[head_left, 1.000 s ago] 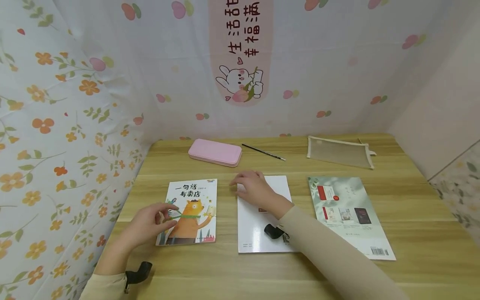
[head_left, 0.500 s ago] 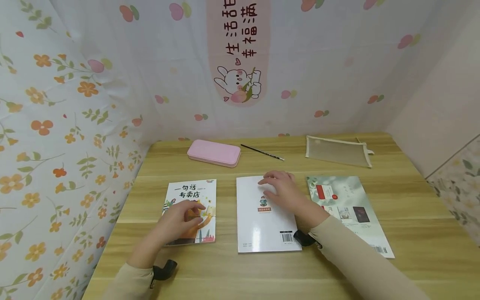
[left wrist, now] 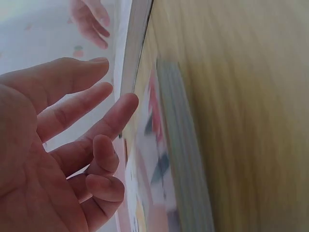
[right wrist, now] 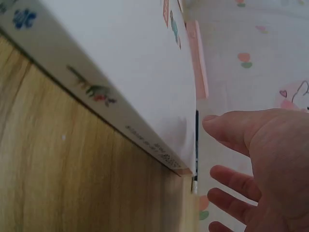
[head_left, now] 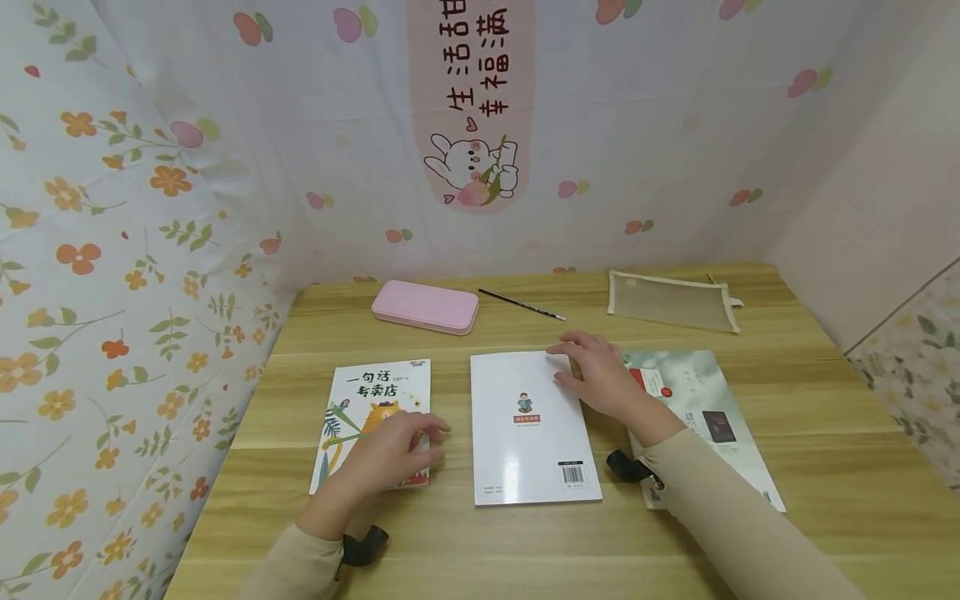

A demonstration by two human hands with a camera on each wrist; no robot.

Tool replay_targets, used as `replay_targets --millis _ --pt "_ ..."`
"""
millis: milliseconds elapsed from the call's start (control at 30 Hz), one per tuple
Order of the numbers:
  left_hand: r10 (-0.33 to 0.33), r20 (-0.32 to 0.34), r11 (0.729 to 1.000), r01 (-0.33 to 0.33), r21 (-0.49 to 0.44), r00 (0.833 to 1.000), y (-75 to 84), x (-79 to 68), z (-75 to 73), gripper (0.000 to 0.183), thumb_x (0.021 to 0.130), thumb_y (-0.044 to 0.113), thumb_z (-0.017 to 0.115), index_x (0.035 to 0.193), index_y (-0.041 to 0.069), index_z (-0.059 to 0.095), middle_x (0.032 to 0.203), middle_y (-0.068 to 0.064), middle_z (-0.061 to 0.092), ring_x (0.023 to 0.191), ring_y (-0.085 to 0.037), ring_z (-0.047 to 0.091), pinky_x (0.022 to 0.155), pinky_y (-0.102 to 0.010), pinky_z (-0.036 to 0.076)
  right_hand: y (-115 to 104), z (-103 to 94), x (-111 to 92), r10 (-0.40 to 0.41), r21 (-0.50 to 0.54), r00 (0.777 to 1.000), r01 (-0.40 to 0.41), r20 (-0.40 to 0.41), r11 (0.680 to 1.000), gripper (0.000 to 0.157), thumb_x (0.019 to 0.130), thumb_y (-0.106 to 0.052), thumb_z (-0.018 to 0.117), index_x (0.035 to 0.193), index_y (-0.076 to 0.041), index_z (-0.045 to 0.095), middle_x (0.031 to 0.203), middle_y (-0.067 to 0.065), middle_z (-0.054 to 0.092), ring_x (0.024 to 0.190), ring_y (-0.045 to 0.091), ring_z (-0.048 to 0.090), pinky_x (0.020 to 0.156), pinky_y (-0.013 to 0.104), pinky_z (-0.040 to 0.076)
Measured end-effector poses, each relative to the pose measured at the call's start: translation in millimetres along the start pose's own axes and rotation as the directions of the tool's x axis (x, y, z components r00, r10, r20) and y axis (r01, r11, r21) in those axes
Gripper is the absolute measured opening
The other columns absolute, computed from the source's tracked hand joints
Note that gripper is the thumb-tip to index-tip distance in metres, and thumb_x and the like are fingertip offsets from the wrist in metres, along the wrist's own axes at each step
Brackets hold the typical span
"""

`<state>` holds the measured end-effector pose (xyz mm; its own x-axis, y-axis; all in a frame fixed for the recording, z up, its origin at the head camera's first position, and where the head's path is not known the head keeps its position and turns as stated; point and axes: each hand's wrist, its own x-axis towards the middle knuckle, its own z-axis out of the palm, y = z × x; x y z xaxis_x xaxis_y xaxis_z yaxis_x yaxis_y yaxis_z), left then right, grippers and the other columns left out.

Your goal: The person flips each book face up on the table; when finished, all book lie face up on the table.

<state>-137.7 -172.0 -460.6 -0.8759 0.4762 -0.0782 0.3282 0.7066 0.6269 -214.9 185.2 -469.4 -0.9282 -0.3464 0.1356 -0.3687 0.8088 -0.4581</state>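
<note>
My left hand (head_left: 393,450) hovers over the lower right of a picture book (head_left: 352,417) with a bear on its cover. Its fingers are loosely bent and hold nothing, as the left wrist view also shows beside the book's page edges (left wrist: 186,154). A white book (head_left: 517,450), back cover up with a barcode, lies in the middle. My right hand (head_left: 603,375) is above the gap between that book's upper right corner and a pale green magazine (head_left: 720,400), partly covering the magazine. In the right wrist view its thumb and fingers are apart with nothing between them.
Behind the books, a pink pencil case (head_left: 425,307) lies at the back left, a black pencil (head_left: 521,304) beside it. A mesh zip pouch (head_left: 671,300) lies at the back right. Patterned cloth (head_left: 337,125) hangs behind and left of the wooden table (head_left: 465,550).
Both hands have moved right: the left across the bear book, the right from over the white book toward the magazine. The books stay where they were on the table.
</note>
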Motion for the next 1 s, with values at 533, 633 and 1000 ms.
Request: replay_targets --millis 533,633,1000 --pt "0.068 0.008 0.996 -0.068 0.056 0.998 14.2 1.1 22.3 0.038 0.087 0.023 0.081 0.124 0.018 0.073 0.111 0.006 0.072 0.104 -0.013 0.062 0.092 -0.036 0.052 16.5 0.4 5.1 0.024 0.022 0.995 -0.026 0.101 0.999 0.046 0.097 -0.022 0.073 0.141 -0.012 0.063 0.155 0.022 0.047 0.143 0.050 0.038 0.109 0.074 0.025" --pt "0.081 0.025 0.996 -0.082 0.044 0.996 15.9 0.7 25.6 0.040 0.087 0.026 0.082 0.125 0.020 0.072 0.111 0.007 0.071 0.104 -0.013 0.061 0.092 -0.035 0.051 19.5 2.4 4.7 0.023 0.028 0.994 -0.026 0.110 0.999 0.044 0.098 -0.023 0.072 0.139 -0.011 0.064 0.153 0.021 0.050 0.142 0.050 0.039 0.110 0.074 0.025" --pt "0.105 0.053 0.992 -0.108 0.066 0.993 23.3 -0.2 33.4 0.037 0.084 0.025 0.084 0.119 0.020 0.075 0.107 0.007 0.071 0.099 -0.011 0.058 0.090 -0.033 0.050 29.0 -2.8 3.1 -0.057 0.046 0.988 0.051 0.142 0.998 0.039 0.099 -0.011 0.066 0.138 -0.008 0.064 0.149 0.019 0.056 0.141 0.047 0.045 0.110 0.074 0.028"
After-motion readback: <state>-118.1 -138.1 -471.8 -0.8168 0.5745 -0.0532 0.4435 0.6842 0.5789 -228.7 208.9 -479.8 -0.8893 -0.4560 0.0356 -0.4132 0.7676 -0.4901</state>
